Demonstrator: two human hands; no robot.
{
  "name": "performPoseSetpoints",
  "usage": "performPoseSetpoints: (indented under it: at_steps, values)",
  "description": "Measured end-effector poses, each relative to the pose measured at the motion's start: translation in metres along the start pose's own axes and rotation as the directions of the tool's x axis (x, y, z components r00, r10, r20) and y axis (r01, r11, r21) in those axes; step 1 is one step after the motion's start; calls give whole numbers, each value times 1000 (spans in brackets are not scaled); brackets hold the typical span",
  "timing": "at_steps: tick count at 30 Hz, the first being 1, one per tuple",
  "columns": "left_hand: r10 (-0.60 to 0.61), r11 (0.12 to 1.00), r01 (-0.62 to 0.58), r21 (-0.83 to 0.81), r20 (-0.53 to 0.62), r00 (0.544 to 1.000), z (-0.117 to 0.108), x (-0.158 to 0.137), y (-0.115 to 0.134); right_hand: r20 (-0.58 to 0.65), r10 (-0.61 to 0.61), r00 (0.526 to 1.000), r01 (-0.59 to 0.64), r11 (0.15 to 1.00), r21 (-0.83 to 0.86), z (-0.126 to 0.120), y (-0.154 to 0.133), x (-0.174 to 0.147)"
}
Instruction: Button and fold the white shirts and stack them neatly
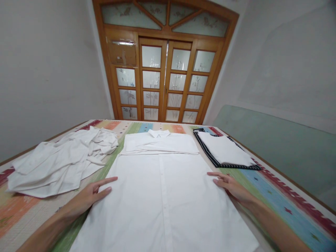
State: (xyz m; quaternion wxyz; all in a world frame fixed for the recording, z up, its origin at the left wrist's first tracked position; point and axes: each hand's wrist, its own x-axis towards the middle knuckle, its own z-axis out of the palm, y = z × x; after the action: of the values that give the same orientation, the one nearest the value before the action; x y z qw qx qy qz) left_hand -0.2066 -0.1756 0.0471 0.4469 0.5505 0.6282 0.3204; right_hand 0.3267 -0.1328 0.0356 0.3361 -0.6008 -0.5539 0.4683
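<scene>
A white button-up shirt (141, 196) lies spread flat in front of me, its collar at the far end and its hem towards me. Its sleeves are folded across the upper part in a level band. My left hand (96, 192) rests at the shirt's left edge, index finger and thumb stretched out and apart on the cloth. On the opposite edge, my right hand (229, 183) touches the fabric with its index finger and thumb extended. The other fingers of both hands are partly hidden. Neither hand grips the cloth as far as I can see.
A crumpled heap of white clothing (63, 161) lies to the left. At the right sits a folded stack with a white garment (225, 148) over a black striped one (210, 155). The patterned cover (262, 185) runs beneath everything. Wooden glass doors (164, 80) stand beyond.
</scene>
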Motion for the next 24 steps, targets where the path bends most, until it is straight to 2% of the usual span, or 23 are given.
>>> performPoseSetpoints:
  at_steps: [6,11,14,19,22,24]
  values:
    - [32,997,-32,-63,-3,999,-10,-12,1,87,-37,996,30,997,77,-9,14,-10]
    - [-14,986,13,-166,-6,1000,-23,-20,-8,-2,-109,994,108,984,142,-17,12,-20]
    - [-65,979,64,-194,2,998,-27,-19,-10,-31,-116,993,118,990,74,-18,8,-21]
    - [-108,986,105,-131,-18,994,-24,-13,0,-22,-144,989,143,988,-62,-15,0,-19]
    - [-81,993,80,-89,-18,997,-23,-10,3,-64,-237,969,221,955,-198,-14,-7,-16]
    - [-26,999,25,-25,-44,999,-23,-8,3,-111,-330,938,284,910,-303,-14,-11,-14]
